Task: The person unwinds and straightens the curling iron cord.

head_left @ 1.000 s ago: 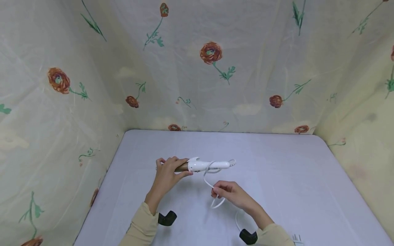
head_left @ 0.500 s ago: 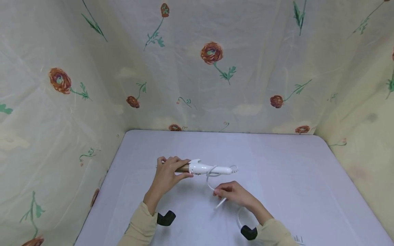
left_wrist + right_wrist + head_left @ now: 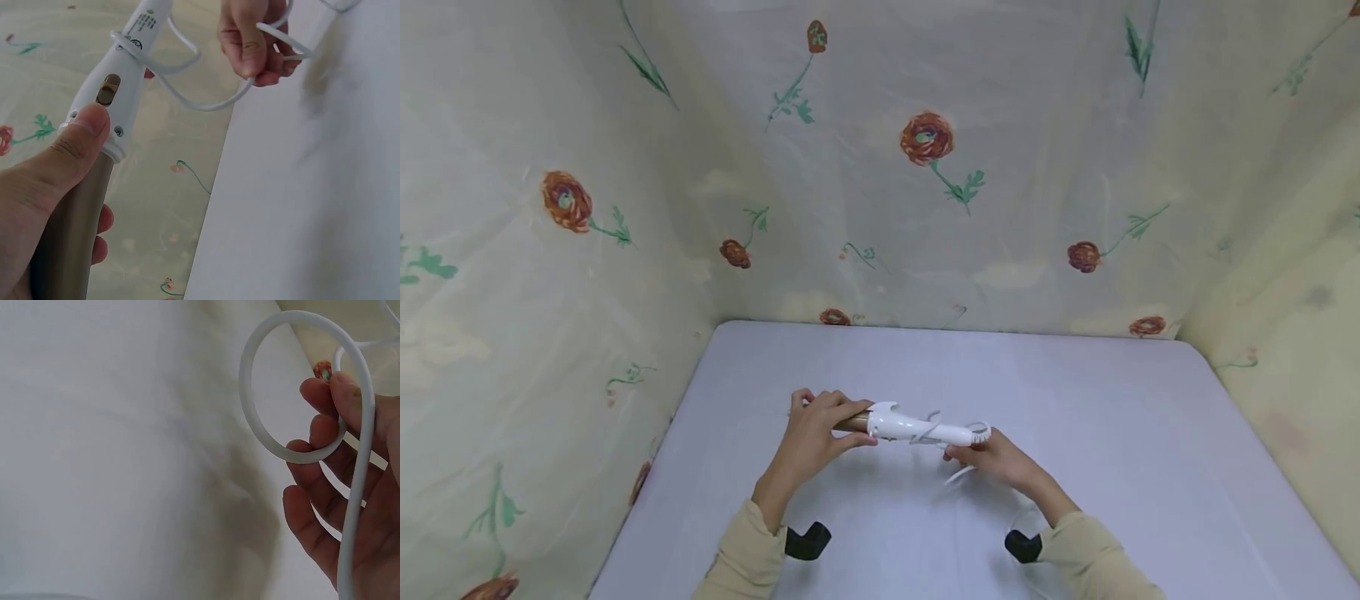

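Note:
A curling iron (image 3: 898,427) with a white handle and a gold-brown barrel (image 3: 78,231) is held above the table. My left hand (image 3: 816,433) grips the barrel, its thumb (image 3: 75,144) by the switch end of the handle. The white cord (image 3: 187,103) loops loosely round the handle. My right hand (image 3: 1003,462), beside the handle's cord end, pinches the cord between thumb and finger. In the right wrist view a round loop of cord (image 3: 246,381) hangs across the other, bent fingers. The barrel's tip is mostly hidden behind the left hand in the head view.
A white-covered table (image 3: 1075,400) lies under both hands. Pale floral sheets (image 3: 1015,200) enclose it at the back and on both sides. Black wrist mounts (image 3: 807,542) sit on both sleeves. More cord trails near the right wrist.
My right hand has moved up and to the right with the cord, towards the handle's end. The handle end has dipped slightly. The left hand keeps its grip; the head view has shifted a little.

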A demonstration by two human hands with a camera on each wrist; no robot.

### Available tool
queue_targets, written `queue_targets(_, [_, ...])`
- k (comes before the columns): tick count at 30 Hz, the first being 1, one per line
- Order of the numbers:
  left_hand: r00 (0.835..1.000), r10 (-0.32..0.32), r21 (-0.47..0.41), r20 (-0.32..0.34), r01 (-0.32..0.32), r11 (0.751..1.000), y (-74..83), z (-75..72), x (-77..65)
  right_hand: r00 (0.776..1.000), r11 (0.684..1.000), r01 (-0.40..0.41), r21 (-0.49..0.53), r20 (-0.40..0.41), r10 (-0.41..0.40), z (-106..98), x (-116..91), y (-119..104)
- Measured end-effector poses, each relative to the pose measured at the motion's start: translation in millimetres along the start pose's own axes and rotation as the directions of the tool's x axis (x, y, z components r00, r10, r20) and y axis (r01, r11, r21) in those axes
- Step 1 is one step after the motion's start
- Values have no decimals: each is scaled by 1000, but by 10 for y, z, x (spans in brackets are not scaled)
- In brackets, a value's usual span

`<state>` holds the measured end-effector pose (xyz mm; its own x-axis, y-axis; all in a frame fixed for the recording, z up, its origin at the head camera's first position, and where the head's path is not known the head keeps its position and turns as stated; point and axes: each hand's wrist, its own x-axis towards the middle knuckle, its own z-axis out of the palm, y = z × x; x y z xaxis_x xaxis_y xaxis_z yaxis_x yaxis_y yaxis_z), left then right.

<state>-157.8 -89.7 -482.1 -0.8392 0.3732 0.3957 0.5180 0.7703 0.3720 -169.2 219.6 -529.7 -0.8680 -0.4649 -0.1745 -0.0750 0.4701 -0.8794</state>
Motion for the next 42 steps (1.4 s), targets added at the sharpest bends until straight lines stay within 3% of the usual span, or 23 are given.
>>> queue_targets(8, [999,7,-26,50,-6,1000,10,67,-49,1000,998,23,-60,-1,-23,-213,32,-35])
queue_targets(15, [993,-8,-45,119,14,999,14,98,-93,997,994,-68,-87,-30,66,-343,34,-118])
queue_targets(21, [987,-23,-19,156,27,999,-17,143,-137,998,988,-31,-149,-58,23,-434,21,-176])
queue_targets(25, [986,-29,-23,165,33,999,-32,150,-147,998,981,15,-193,-58,-27,-483,12,-223])
queue_targets(31, [983,-58,18,172,56,998,-39,165,-143,999,979,7,-201,-48,-17,-511,-21,-294])
queue_targets(42, [976,-188,29,110,186,982,-47,263,-63,999,986,11,-167,-47,-19,-411,-220,-467])
